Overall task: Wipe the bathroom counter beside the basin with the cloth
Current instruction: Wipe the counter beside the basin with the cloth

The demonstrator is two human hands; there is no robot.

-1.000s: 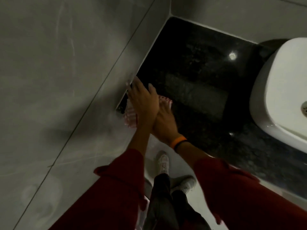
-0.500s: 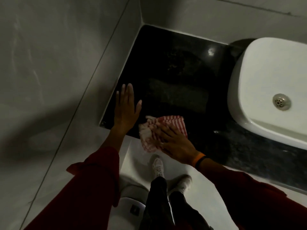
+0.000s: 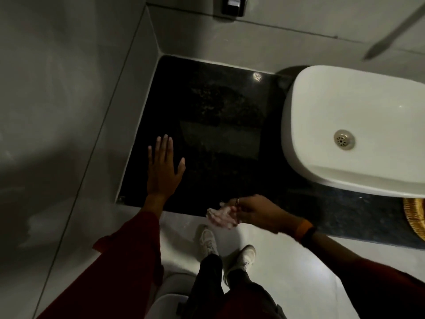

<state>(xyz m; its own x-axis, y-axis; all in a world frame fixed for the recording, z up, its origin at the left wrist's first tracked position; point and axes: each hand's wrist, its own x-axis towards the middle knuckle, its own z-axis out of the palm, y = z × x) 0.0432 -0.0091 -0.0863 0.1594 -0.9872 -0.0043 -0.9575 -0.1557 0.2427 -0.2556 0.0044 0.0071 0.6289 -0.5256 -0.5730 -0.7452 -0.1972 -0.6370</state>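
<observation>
The black stone counter (image 3: 220,107) fills the corner between two grey tiled walls, left of the white basin (image 3: 358,132). My left hand (image 3: 164,169) lies flat on the counter near its left front corner, fingers spread, holding nothing. My right hand (image 3: 257,212) is at the counter's front edge, closed on the bunched red-and-white striped cloth (image 3: 219,216). The cloth is blurred and hangs just off the edge, above the floor.
A grey tiled wall (image 3: 69,111) runs along the counter's left side. A dark fixture (image 3: 232,6) is mounted on the back wall. A golden woven item (image 3: 415,217) sits at the right edge. My shoes (image 3: 226,249) stand on the pale floor below.
My right hand has pulled the cloth from the counter surface to its front edge and bunched it up. My left hand stays flat on the counter.
</observation>
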